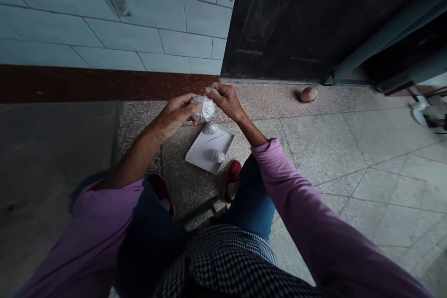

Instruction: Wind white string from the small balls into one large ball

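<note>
My left hand (179,112) is closed around a ball of whitish, shiny yarn (206,109), with the thumb across its near side. At the ball's upper right, my right hand (226,100) has its thumb and fingers pinched together; anything between them is too small to make out. Below both hands a shallow white tray (202,151) lies on the floor. It holds a smaller yarn ball (210,128) at its far edge, another small ball (218,156) near its right corner, and a thin dark strand (215,138) between them.
A rounded brownish object (309,94) lies on the floor by the dark door (279,23). A tiled wall (139,23) rises ahead. My red shoes (233,174) stand either side of the tray. Blurred white and dark items (428,111) are at far right.
</note>
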Tool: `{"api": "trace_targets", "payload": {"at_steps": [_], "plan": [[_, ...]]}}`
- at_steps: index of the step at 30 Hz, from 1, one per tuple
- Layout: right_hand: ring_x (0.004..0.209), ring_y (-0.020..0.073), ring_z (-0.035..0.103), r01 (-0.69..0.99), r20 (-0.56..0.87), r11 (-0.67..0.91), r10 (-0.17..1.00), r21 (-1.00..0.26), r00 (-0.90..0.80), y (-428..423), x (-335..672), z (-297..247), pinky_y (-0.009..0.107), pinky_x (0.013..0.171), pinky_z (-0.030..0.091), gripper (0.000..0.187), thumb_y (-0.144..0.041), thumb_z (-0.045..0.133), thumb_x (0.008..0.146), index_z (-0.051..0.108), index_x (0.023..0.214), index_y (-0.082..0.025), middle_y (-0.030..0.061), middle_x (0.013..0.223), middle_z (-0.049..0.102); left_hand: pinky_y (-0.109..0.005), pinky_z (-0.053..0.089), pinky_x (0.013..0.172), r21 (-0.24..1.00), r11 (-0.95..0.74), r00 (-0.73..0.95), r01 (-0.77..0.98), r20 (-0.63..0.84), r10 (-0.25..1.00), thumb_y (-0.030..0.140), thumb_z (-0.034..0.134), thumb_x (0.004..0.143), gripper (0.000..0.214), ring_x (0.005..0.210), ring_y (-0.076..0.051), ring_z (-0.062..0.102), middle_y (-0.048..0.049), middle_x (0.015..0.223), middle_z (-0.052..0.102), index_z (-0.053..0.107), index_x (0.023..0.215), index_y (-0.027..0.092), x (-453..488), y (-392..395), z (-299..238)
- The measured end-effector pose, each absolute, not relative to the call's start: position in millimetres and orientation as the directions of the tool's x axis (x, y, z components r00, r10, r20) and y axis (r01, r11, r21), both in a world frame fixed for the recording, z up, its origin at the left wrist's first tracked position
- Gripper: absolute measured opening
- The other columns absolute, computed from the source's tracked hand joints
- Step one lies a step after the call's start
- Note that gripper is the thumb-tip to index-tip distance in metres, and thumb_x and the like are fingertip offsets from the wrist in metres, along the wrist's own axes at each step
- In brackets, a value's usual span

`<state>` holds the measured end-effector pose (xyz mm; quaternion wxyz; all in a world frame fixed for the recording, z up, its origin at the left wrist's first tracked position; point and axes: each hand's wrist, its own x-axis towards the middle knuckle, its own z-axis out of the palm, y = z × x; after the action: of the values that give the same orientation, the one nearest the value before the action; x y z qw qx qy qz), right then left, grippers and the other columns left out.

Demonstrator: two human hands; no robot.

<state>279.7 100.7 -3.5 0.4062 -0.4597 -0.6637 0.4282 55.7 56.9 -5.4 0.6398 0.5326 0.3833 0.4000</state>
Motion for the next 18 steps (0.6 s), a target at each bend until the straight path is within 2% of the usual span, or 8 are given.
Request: {"api": "trace_targets", "payload": {"at_steps": [5, 8, 11, 15, 18], "plan": [[0.089, 0.0227, 0.051, 0.278, 0.116, 0.207, 0.944, -0.938, -0.31, 102, 271, -12, 0.038, 0.084, 0.048, 0.072, -0.072, 0.078, 0.133, 0.054, 0.08, -0.03, -0.0005, 0.079, 0.05, -0.038, 0.064, 0.084, 0.963, 0.115, 0.274, -0.244, -0.045, 0.961, 0.059, 0.119, 0.076, 0.075, 0.115, -0.03, 0.076, -0.0095, 0.129, 0.085, 0.081, 0.13, 0.025, 54, 65, 2], [0.088, 0.0221, 0.054, 0.319, 0.095, 0.234, 0.914, -0.918, -0.395, 98, 268, -17, 0.036, 0.086, 0.049, 0.068, -0.07, 0.076, 0.135, 0.061, 0.084, -0.028, -0.0006, 0.082, 0.056, -0.043, 0.064, 0.096, 0.952, 0.069, 0.206, -0.298, -0.007, 0.979, 0.06, 0.119, 0.076, 0.073, 0.126, -0.032, 0.073, -0.0075, 0.128, 0.086, 0.078, 0.126, 0.026, 51, 70, 4], [0.087, 0.0216, 0.057, 0.299, 0.117, 0.298, 0.858, -0.907, -0.499, 92, 265, -22, 0.035, 0.091, 0.05, 0.066, -0.07, 0.075, 0.136, 0.065, 0.089, -0.025, -0.001, 0.085, 0.06, -0.048, 0.063, 0.104, 0.961, 0.037, 0.18, -0.275, 0.014, 0.984, 0.061, 0.116, 0.079, 0.069, 0.135, -0.034, 0.072, -0.0049, 0.126, 0.086, 0.073, 0.121, 0.028, 45, 74, 3], [0.088, 0.0223, 0.06, 0.206, 0.191, 0.392, 0.762, -0.897, -0.619, 81, 260, -23, 0.036, 0.092, 0.05, 0.068, -0.076, 0.072, 0.134, 0.067, 0.091, -0.024, -0.0002, 0.087, 0.062, -0.045, 0.059, 0.109, 0.969, 0.003, 0.069, -0.246, 0.014, 0.998, 0.06, 0.119, 0.066, 0.081, 0.128, -0.029, 0.071, -0.0007, 0.12, 0.082, 0.07, 0.122, 0.026, 40, 79, -2], [0.087, 0.0222, 0.059, 0.18, 0.21, 0.409, 0.741, -0.895, -0.637, 75, 261, -14, 0.037, 0.092, 0.05, 0.069, -0.081, 0.072, 0.132, 0.072, 0.094, -0.024, 0.0001, 0.088, 0.063, -0.04, 0.056, 0.107, 0.99, -0.054, 0.018, -0.134, 0.057, 0.998, 0.057, 0.119, 0.065, 0.081, 0.118, -0.023, 0.068, 0.0028, 0.115, 0.082, 0.072, 0.122, 0.024, 41, 80, -5]]}}
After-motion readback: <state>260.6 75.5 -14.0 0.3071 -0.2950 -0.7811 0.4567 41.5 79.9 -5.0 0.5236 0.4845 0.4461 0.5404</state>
